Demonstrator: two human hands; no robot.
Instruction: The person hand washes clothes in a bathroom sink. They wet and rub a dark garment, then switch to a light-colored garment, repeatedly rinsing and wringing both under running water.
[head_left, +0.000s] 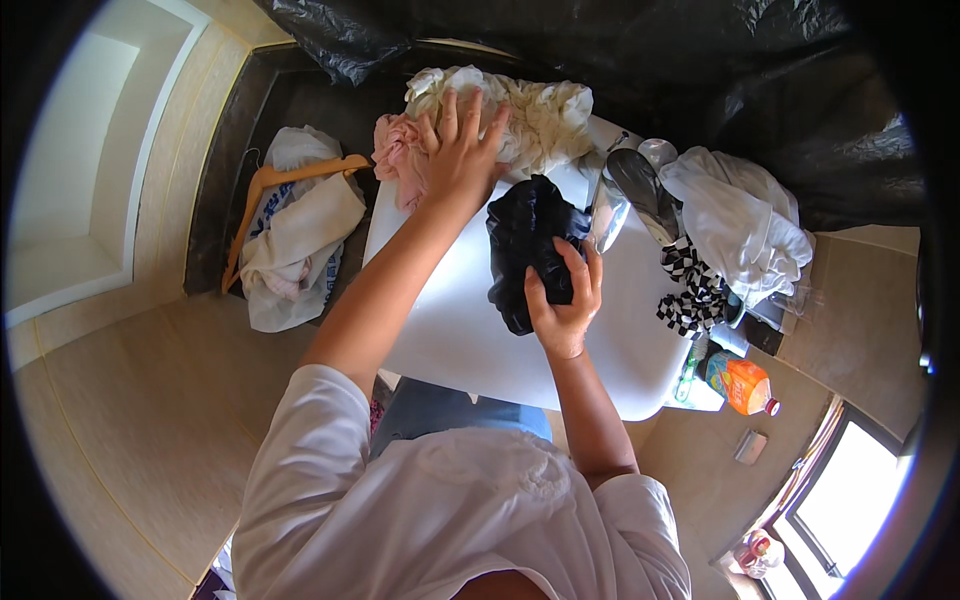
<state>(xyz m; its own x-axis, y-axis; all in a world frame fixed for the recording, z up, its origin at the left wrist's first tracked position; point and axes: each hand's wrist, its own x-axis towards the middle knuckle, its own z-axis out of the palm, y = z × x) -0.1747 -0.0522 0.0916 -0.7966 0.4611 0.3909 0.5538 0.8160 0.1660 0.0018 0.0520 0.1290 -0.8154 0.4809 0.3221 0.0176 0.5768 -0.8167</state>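
My left hand (pixel 463 165) reaches to the far side of the white table (pixel 430 325), its fingers spread flat on a bunched cream cloth (pixel 550 115). A crumpled pink cloth (pixel 398 150) lies against it, just left of my wrist. Nearer to me, a shiny black cloth (pixel 518 235) is gathered into a compact bundle on the tabletop. My right hand (pixel 568 310) grips its right side, thumb and fingers pressing into the folds. What kind of garments these cloths are, I cannot tell.
At the right edge are a grey-soled shoe (pixel 640 185), a white cloth heap (pixel 745 215), a black-and-white checkered cloth (pixel 690 300) and an orange bottle (pixel 742 382). Left of the table, a wooden hanger (pixel 262 185) lies by a white bag (pixel 270 315). Black plastic sheeting (pixel 650 60) hangs behind.
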